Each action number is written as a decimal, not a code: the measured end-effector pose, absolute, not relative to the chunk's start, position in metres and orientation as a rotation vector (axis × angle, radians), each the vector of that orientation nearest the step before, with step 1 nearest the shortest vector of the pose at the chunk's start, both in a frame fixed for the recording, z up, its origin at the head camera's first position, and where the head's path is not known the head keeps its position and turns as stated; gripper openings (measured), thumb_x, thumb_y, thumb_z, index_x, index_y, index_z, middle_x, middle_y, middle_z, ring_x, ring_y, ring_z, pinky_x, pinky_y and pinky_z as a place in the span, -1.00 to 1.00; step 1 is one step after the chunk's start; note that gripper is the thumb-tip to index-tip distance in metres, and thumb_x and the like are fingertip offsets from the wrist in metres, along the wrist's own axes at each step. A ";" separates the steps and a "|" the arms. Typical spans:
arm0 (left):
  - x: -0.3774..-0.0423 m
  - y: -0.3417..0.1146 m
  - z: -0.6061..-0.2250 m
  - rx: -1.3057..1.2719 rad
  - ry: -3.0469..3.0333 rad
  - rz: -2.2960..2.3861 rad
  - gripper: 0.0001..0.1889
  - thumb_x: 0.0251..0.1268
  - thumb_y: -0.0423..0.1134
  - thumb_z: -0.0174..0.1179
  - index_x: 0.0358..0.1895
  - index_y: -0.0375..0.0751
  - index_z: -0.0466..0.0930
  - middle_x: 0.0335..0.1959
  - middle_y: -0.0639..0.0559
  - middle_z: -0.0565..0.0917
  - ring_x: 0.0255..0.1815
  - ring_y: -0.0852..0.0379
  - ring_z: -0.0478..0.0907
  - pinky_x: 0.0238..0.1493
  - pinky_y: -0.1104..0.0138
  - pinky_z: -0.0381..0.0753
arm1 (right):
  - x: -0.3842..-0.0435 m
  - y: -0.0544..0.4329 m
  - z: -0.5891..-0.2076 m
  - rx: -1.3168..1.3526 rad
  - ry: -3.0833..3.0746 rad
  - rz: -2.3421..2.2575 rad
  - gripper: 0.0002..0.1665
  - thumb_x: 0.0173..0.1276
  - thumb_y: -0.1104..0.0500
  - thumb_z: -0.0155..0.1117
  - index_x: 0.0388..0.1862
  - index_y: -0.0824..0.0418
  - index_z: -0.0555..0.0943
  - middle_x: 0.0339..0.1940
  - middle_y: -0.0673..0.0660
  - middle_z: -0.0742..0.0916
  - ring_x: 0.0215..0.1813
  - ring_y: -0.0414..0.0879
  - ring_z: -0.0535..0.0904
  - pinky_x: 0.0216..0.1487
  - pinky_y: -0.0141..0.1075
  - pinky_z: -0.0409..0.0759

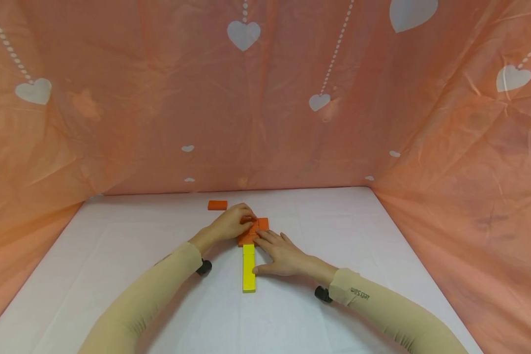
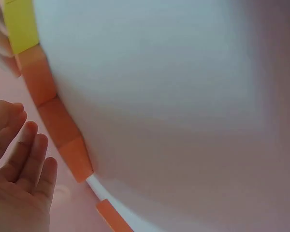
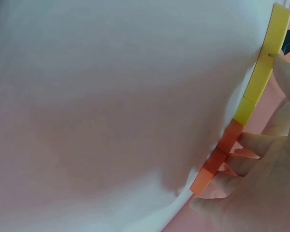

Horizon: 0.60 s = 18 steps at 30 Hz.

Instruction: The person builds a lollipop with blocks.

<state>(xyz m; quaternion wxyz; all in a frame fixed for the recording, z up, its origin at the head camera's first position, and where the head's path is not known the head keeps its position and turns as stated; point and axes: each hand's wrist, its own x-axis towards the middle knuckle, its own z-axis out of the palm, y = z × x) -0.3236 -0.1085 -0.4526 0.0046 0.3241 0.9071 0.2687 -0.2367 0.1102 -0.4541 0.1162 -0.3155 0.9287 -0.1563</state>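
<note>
Flat orange blocks [image 1: 263, 224] lie together on the white table, with a yellow strip of blocks [image 1: 249, 275] running from their near edge toward me. My left hand [image 1: 231, 223] is over the far left part of the orange group, its fingers bent loosely with the tips close to the blocks. From the right, my right hand [image 1: 285, 254] reaches in with spread fingers. Its fingertips touch the orange blocks, and its thumb [image 3: 286, 77] lies against the side of the yellow strip. In the left wrist view, no block shows between the fingers [image 2: 26, 150] of my left hand.
A single orange block [image 1: 217, 205] lies apart, beyond my left wrist toward the back of the table [image 1: 336, 216]. Orange cloth [image 1: 274, 123] with white hearts hangs behind and at both sides. Each wrist carries a small black camera.
</note>
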 end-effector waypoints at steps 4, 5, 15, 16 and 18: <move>-0.323 -0.116 -0.447 0.907 2.852 0.924 -0.75 0.49 -0.32 0.25 0.13 -0.28 0.72 0.15 -0.13 0.64 0.24 -0.15 0.57 0.33 -0.03 0.57 | -0.236 0.111 -0.455 -0.922 2.719 -0.453 0.04 0.39 -0.37 0.31 0.66 0.12 0.27 0.72 0.15 0.20 0.71 0.13 0.02 0.62 0.30 -0.04; -0.323 -0.119 -0.445 0.876 2.857 0.954 -0.73 0.50 -0.32 0.25 0.15 -0.28 0.71 0.18 -0.14 0.62 0.27 -0.16 0.56 0.34 -0.05 0.56 | -0.236 0.111 -0.455 -0.919 2.720 -0.452 0.04 0.39 -0.37 0.31 0.66 0.12 0.27 0.72 0.14 0.20 0.72 0.13 0.02 0.62 0.30 -0.05; -0.339 -0.165 -0.442 0.665 2.939 1.082 -0.66 0.54 -0.33 0.20 0.27 -0.33 0.64 0.37 -0.25 0.51 0.35 -0.28 0.50 0.40 -0.13 0.48 | -0.234 0.111 -0.454 -0.918 2.732 -0.451 0.04 0.39 -0.36 0.33 0.66 0.11 0.27 0.73 0.12 0.18 0.71 0.13 0.02 0.63 0.29 -0.06; -0.341 -0.170 -0.443 0.654 2.947 1.082 -0.66 0.53 -0.34 0.19 0.27 -0.34 0.63 0.37 -0.27 0.51 0.36 -0.29 0.48 0.40 -0.13 0.47 | -0.234 0.111 -0.453 -0.919 2.732 -0.457 0.04 0.39 -0.36 0.33 0.66 0.12 0.27 0.72 0.13 0.19 0.71 0.14 0.03 0.63 0.29 -0.06; -0.345 -0.178 -0.447 0.639 2.970 1.061 -0.65 0.53 -0.36 0.18 0.28 -0.36 0.62 0.38 -0.33 0.50 0.40 -0.33 0.44 0.42 -0.16 0.43 | -0.233 0.111 -0.452 -0.922 2.730 -0.464 0.03 0.39 -0.35 0.34 0.66 0.12 0.27 0.72 0.13 0.19 0.71 0.14 0.03 0.62 0.29 -0.06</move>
